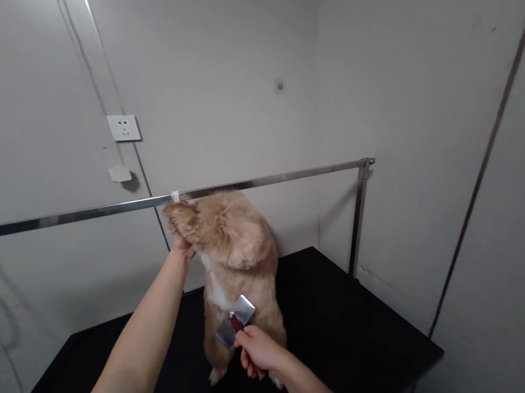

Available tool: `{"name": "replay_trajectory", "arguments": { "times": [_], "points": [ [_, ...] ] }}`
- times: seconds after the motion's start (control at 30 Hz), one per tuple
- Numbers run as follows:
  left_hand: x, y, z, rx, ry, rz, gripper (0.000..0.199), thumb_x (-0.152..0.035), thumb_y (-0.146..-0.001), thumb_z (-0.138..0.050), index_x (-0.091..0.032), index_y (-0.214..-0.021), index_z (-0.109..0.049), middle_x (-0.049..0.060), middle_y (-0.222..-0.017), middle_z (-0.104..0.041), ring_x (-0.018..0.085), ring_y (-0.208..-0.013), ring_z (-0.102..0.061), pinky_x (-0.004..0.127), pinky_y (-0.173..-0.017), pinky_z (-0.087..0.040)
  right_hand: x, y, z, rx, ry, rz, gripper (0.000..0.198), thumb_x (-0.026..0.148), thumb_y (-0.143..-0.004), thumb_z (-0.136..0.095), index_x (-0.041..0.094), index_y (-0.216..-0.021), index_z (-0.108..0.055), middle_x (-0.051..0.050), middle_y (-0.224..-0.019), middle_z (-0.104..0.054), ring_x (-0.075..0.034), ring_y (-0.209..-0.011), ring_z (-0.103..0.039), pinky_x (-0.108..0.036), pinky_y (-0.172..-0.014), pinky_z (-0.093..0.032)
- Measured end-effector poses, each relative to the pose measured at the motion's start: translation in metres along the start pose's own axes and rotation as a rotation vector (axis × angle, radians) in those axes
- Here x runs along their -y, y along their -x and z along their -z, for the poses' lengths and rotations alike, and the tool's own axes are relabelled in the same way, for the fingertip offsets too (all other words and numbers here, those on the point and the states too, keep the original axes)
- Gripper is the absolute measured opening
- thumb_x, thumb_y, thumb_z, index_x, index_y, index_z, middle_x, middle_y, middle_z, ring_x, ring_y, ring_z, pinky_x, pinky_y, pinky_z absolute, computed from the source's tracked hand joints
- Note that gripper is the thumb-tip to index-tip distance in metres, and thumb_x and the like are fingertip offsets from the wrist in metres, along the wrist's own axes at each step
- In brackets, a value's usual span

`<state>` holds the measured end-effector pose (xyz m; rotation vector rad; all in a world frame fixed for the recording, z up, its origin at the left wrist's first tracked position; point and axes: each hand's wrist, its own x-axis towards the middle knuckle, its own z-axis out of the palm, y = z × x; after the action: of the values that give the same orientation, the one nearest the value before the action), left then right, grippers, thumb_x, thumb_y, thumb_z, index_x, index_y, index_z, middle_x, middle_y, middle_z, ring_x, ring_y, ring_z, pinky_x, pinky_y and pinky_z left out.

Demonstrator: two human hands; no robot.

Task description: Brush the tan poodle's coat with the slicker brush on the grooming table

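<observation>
A: Status of the right hand [258, 351]?

B: Closed round the red handle of one slicker brush with a metal rectangular head [234, 328], head laid against the chest of one small tan fluffy dog [237, 253].

A: Left hand [181, 244]?

B: Cupped under the muzzle, apparently holding the head raised so the chest stays exposed.

A: Dog position?

B: Standing on the black grooming table [350, 334], below one steel overhead rail [265, 183]. One white wall socket [123, 127] lies beyond.
</observation>
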<state>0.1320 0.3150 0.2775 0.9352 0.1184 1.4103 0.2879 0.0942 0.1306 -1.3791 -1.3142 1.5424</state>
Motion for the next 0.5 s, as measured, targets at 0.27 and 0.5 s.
{"name": "replay_trajectory", "arguments": {
  "times": [0.27, 0.5],
  "points": [
    [0.003, 0.004, -0.002, -0.004, -0.124, -0.102, 0.055, -0.066, -0.069, -0.066, -0.021, -0.1, -0.063, 0.002, -0.097, -0.07, 0.016, -0.094, -0.065, 0.027, -0.084, -0.054, -0.005, -0.02, 0.019, -0.316, 0.037, 0.275, 0.018, 0.03, -0.096, -0.042, 0.019, -0.083, -0.047, 0.007, -0.053, -0.053, -0.006, -0.04, -0.048, -0.015, -0.039, -0.034],
    [0.01, 0.011, -0.002, 0.171, -0.329, -0.215, 0.079, -0.074, -0.047, -0.07, -0.018, -0.102, -0.063, 0.003, -0.11, -0.068, 0.027, -0.119, -0.053, 0.042, -0.103, -0.045, -0.085, -0.001, -0.018, -0.192, -0.117, -0.103, 0.022, 0.035, -0.098, -0.034, 0.02, -0.091, -0.048, 0.008, -0.048, -0.051, -0.007, -0.033, -0.044, -0.014, -0.033, -0.029]
  ]
}}
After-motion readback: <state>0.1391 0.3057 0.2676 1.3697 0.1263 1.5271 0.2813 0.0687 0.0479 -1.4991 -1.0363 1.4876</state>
